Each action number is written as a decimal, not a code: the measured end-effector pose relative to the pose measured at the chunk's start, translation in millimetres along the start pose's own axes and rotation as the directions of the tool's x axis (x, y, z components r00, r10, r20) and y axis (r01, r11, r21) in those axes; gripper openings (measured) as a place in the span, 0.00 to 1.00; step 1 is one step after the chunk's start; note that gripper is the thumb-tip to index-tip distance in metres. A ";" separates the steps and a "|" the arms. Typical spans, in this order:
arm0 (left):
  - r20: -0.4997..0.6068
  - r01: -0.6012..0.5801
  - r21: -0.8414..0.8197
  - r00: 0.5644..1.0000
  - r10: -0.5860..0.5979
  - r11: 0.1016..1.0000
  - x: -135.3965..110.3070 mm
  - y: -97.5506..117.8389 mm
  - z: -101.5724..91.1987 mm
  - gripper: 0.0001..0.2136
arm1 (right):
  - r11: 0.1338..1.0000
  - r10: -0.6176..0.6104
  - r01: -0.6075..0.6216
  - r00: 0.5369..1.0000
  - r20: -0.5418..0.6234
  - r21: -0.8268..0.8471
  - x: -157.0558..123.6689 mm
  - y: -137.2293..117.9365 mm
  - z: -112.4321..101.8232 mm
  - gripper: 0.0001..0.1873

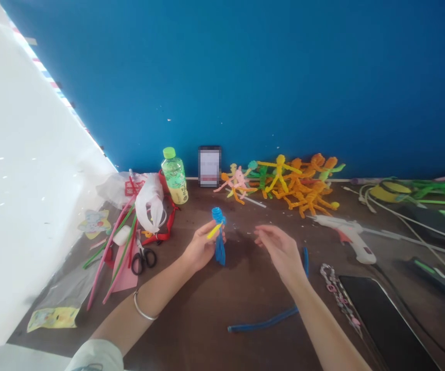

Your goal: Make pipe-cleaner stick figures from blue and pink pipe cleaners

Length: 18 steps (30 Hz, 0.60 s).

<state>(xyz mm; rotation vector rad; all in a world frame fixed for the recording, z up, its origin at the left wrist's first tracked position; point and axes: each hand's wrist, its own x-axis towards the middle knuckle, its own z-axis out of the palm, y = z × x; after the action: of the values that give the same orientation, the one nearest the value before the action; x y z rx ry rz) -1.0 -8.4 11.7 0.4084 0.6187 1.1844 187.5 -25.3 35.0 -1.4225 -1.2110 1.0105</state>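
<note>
My left hand [200, 248] is closed around a blue pipe-cleaner figure [219, 234] with a coiled head and twisted legs; a short yellow pipe cleaner [214, 231] sticks out across it at my fingers. My right hand [278, 247] hovers just right of the figure with fingers loosely spread and nothing in them. A long blue pipe cleaner [269, 320] lies on the brown table [245, 288] under my right forearm. A silver bangle is on my left wrist.
A heap of orange, yellow, pink and green pipe-cleaner figures [284, 183] lies by the blue wall. At left are a green-capped bottle [174, 176], a plastic bag [149, 198], long pipe cleaners [114, 247] and scissors [143, 257]. At right lie a white glue gun [348, 234], a phone [384, 319] and cables.
</note>
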 end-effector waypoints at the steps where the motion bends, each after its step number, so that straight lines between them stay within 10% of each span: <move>1: -0.007 -0.026 0.016 1.000 0.026 1.000 0.2 -0.3 -0.1 0.14 | 0.993 -0.043 0.050 0.997 0.068 -0.103 -1.6 -6.9 -5.1 0.12; 6: -0.086 -0.190 0.134 0.976 0.202 0.973 4.9 -5.2 -1.1 0.15 | 0.787 0.043 0.374 0.760 0.648 -0.491 -34.1 -34.0 -16.9 0.05; 10: -0.182 -0.231 0.161 0.949 0.258 0.960 7.5 -7.4 -1.7 0.16 | 0.643 0.146 0.472 0.698 0.701 -0.604 -63.0 -26.6 -9.8 0.08; 18: -0.194 -0.180 0.179 0.957 0.214 0.967 7.1 -4.5 -4.1 0.14 | 0.731 0.201 0.382 0.672 0.713 -0.566 -81.3 -17.8 -22.6 0.12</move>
<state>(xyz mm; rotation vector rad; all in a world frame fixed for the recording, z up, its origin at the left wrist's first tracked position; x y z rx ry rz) 1.4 -3.3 4.2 0.4920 0.8775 1.3859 193.4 -108.6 56.7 -1.4711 -2.4698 1.1696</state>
